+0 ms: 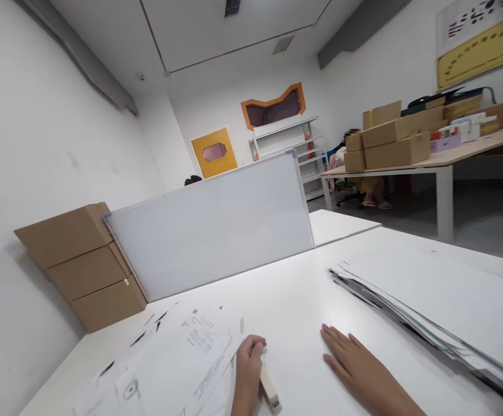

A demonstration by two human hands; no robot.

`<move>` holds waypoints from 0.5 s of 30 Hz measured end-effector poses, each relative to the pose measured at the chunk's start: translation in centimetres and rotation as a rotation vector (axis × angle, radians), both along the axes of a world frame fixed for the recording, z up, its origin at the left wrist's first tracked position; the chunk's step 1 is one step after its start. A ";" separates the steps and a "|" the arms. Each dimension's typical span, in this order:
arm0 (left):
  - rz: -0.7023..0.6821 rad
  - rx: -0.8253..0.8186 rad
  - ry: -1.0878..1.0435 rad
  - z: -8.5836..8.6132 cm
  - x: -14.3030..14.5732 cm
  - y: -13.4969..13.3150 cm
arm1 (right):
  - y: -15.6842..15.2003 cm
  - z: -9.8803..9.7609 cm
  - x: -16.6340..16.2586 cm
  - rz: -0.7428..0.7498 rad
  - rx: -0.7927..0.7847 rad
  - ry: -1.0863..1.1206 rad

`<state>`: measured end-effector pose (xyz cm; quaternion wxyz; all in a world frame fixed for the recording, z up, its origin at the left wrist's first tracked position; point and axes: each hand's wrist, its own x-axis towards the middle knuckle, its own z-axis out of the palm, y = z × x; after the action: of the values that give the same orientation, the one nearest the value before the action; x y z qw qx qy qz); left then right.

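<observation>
- Head view: the left hand [248,370] is curled shut around a small cream-coloured stick-shaped object [269,388]. The object lies low and slanted, its far end pointing toward the lower edge of the picture. It looks like a glue stick or marker, though its label is too small to read.
- The left hand rests at the right edge of a loose spread of printed papers [177,364] on the white counter [295,300]. The sheets overlap untidily, apparently fanned so each can be reached.
- The right hand [355,364] lies flat on the bare counter, palm down, fingers spread and pointing away from the person. It holds nothing and seems to serve as a brace.
- To the right, well apart from the right hand, a thick stack of paper sheets [429,312] lies along the counter, its edges slightly stepped.
- A whiteboard [212,231] stands tilted at the counter's far edge like a screen. It leans beside stacked cardboard boxes [87,266] against the left wall.
- Behind it, the top of another person's head [193,180] just shows.
- Farther back on the right, a second table [446,159] carries more cardboard boxes [394,141]. A seated person is partly hidden behind them, only the feet [375,203] showing clearly.
- A white shelf unit [290,144] stands against the back wall.
</observation>
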<state>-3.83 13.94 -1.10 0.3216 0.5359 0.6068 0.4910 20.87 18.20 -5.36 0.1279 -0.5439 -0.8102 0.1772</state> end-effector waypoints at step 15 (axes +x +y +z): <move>0.054 0.017 -0.339 -1.0 -1.9 0.5 | 2.5 -1.7 -3.2 -0.128 0.046 -0.107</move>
<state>-5.72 14.46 -2.13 0.4016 0.4318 0.5536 0.5881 17.70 20.67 -7.11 0.1081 -0.6003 -0.7832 0.1209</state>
